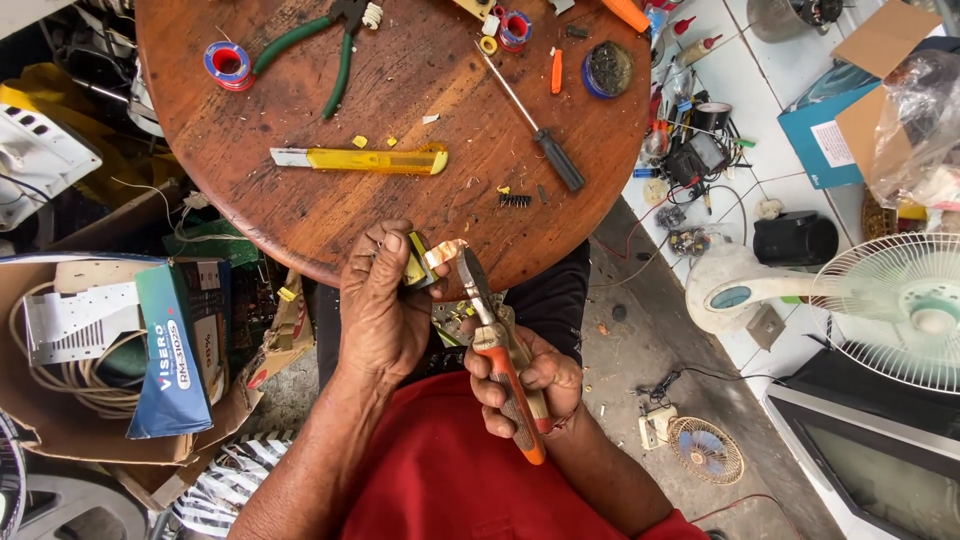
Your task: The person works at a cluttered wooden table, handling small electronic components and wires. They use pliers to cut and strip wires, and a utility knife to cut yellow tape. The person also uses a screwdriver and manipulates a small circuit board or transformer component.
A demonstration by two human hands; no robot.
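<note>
View from above a round wooden table (300, 200), at whose near edge both hands work. The left hand (385, 300) pinches a small yellow part (415, 268) between thumb and fingers, fingers closed on it. The right hand (525, 385) is wrapped around the orange handles of a pair of pliers (490, 330); the plier nose points up and meets the part just beside the left thumb. Whether the nose is clamped on the part cannot be told.

On the table, well apart from the hands: a yellow knife (365, 159) lying flat, a screwdriver (535, 125) set diagonally, green-handled pliers (320, 50), a tape roll (228, 64) at the far left, a small orange tool (556, 72), a round tin (608, 70), and yellow scraps (360, 142) near the knife. Nothing lies between the hands and the table edge.

Left of the person, a cardboard box (60, 420) holds a blue carton (175, 350) and cables. To the right, on the tiled floor, stand a white fan (890, 300) and scattered electrical parts (690, 150).
</note>
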